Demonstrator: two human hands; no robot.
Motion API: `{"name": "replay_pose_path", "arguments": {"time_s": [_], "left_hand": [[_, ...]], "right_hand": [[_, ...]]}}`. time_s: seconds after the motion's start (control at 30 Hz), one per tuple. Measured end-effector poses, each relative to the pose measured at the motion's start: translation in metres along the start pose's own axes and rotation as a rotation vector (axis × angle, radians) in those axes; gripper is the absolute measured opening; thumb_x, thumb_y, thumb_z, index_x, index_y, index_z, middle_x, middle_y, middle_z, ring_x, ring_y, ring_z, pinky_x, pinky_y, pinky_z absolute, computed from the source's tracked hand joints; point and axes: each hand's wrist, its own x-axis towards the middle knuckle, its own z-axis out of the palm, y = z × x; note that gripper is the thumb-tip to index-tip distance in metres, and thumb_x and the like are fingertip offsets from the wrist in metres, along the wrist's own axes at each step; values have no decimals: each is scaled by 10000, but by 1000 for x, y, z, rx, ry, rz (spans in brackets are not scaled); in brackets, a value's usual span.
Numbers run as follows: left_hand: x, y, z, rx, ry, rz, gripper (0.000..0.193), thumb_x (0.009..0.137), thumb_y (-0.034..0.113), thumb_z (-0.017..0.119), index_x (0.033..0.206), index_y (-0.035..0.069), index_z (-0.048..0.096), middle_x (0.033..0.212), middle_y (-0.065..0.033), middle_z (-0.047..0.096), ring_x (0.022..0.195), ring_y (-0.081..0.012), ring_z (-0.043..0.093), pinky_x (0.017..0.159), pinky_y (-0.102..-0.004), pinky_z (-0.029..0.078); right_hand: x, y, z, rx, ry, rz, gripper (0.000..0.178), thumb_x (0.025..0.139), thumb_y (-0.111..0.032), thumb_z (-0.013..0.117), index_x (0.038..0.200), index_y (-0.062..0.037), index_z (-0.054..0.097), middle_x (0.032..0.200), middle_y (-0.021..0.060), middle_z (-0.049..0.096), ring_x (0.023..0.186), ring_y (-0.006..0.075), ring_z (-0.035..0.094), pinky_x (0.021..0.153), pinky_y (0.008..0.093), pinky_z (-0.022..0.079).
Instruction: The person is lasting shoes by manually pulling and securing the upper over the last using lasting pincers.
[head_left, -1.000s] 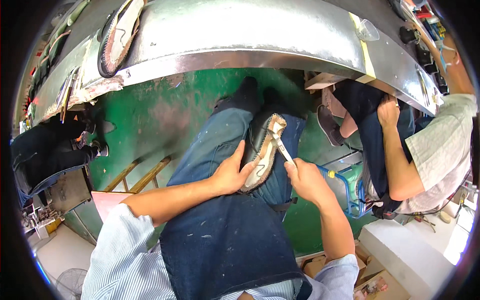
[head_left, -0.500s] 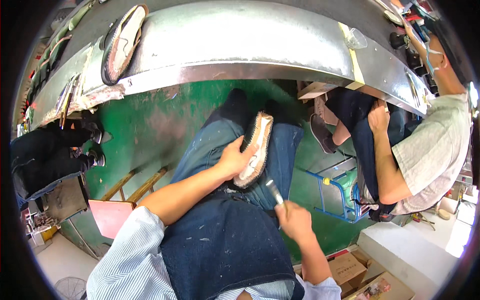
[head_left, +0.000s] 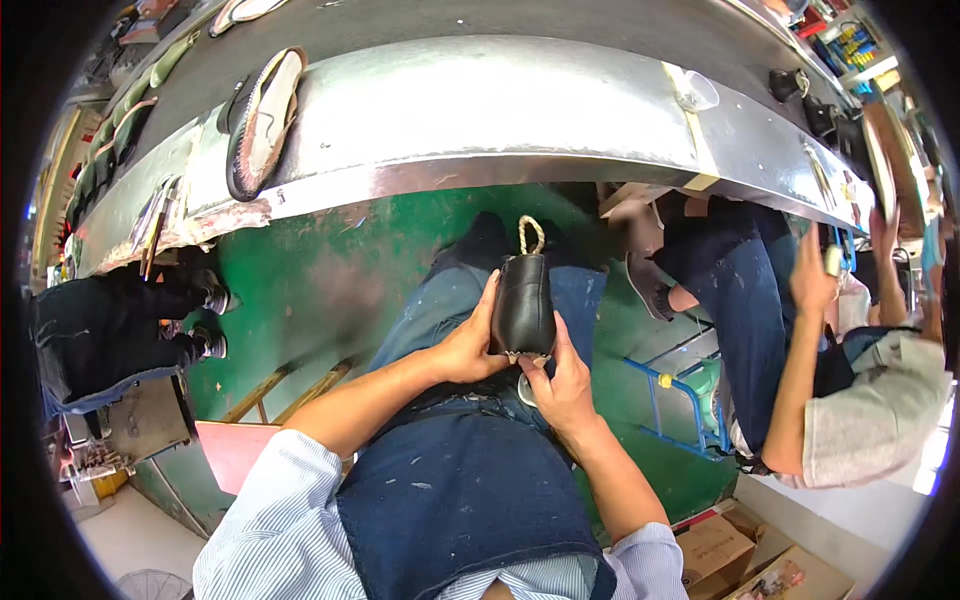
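Above my lap I hold a black leather shoe [head_left: 523, 305] on its last, smooth leather side up. A pale rope loop [head_left: 531, 234] stands out from its far end. My left hand [head_left: 470, 345] is closed along the shoe's left side, thumb at the near end. At the right side and near end my right hand [head_left: 562, 385] grips it too, fingers by the jagged, light-coloured edge. Under the right hand's fingers shows a pale, shiny rounded piece [head_left: 526, 390], mostly hidden; I cannot tell whether it is the tool.
Ahead runs a metal-edged workbench [head_left: 480, 110]. A shoe with its pale sole up [head_left: 266, 125] lies there, near slim tools [head_left: 157, 225]. A pink-topped stool [head_left: 235, 450] stands left. To the right, a co-worker [head_left: 860, 400] sits by a blue metal stool [head_left: 665, 410]; cardboard boxes [head_left: 715, 548] lie behind.
The shoe has been turned over from its pale sole to its black leather side. My right hand has come up from the lower right onto the shoe; its metal-headed tool no longer shows clearly.
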Motion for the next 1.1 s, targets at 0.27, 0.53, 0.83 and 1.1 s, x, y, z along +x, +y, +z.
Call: {"name": "replay_pose_path", "arguments": {"time_s": [0.27, 0.53, 0.83, 1.1], "left_hand": [[-23, 13, -19, -297, -169, -123, 1226, 786, 56, 700, 1479, 78, -311, 1590, -251, 66, 1477, -314, 162, 1171, -382, 204], [12, 68, 6, -1105, 307, -197, 744, 1044, 540, 237, 1556, 20, 90, 1607, -120, 179, 1476, -184, 159, 1197, -318, 138], [41, -61, 38, -888, 451, -595, 726, 1006, 602, 358, 1437, 19, 404, 1354, -130, 521, 1242, -212, 484, 1080, -336, 352], [79, -50, 26, -922, 435, -704, 713, 992, 580, 417, 1410, 3, 455, 1299, -169, 568, 1176, -247, 540, 1019, -340, 403]], "right_hand": [[5, 20, -16, 779, -65, 306, 596, 1017, -364, 441, 1476, 3, 342, 1438, 195, 471, 1345, 301, 444, 1102, 404, 353], [57, -10, 6, 744, -65, -22, 587, 1035, -324, 368, 1496, 31, 292, 1491, 123, 402, 1382, 227, 366, 1156, 341, 251], [87, 134, 99, 917, 69, 511, 586, 1001, -558, 432, 1274, -64, 589, 1171, 30, 616, 1064, 165, 558, 960, 310, 424], [99, 121, 81, 1016, 111, 737, 653, 970, -628, 434, 1243, -57, 595, 1171, 78, 646, 1039, 211, 611, 942, 342, 468]]}}
